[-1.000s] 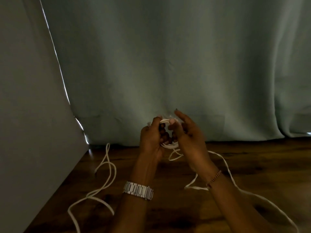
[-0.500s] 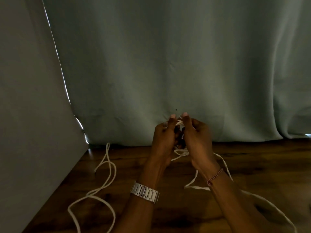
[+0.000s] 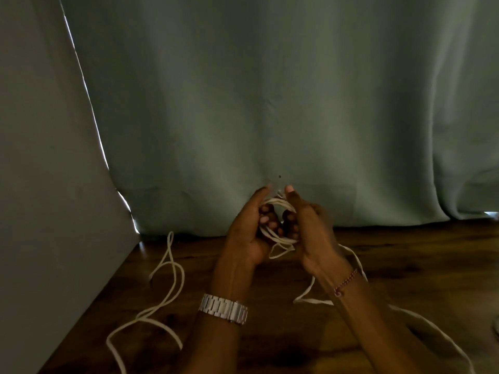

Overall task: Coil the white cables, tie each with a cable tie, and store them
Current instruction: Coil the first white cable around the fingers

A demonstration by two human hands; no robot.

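A small coil of thin white cable [image 3: 278,225] hangs in the air between the two hands, in the middle of the scene, just in front of the foot of the curtain. Its loops are round and stacked loosely, with one smaller loop drooping out below the bundle.

The left hand [image 3: 248,233] cups the coil from the left, its fingers [image 3: 267,218] curled in through the ring. The right hand [image 3: 310,236] closes on it from the right, fingers hooked into the loops and thumb raised at the top. Both hands are clamped on the same coil, nearly touching each other.

From the coil the free length of cable [image 3: 310,292] drops behind the right wrist, bends on the surface and trails away to the near right. A second white cable [image 3: 167,282] lies loose on the left in long, narrow, wandering loops.

The left wrist carries a silver metal link watch [image 3: 224,309]; the right wrist, a thin beaded bracelet [image 3: 345,282].

The surface [image 3: 405,265] is dark wood with a visible grain and a dull sheen. Behind it hangs a pale grey-green curtain [image 3: 270,103] of matte cloth in soft vertical folds. A plain flat panel [image 3: 40,184] stands at the left.
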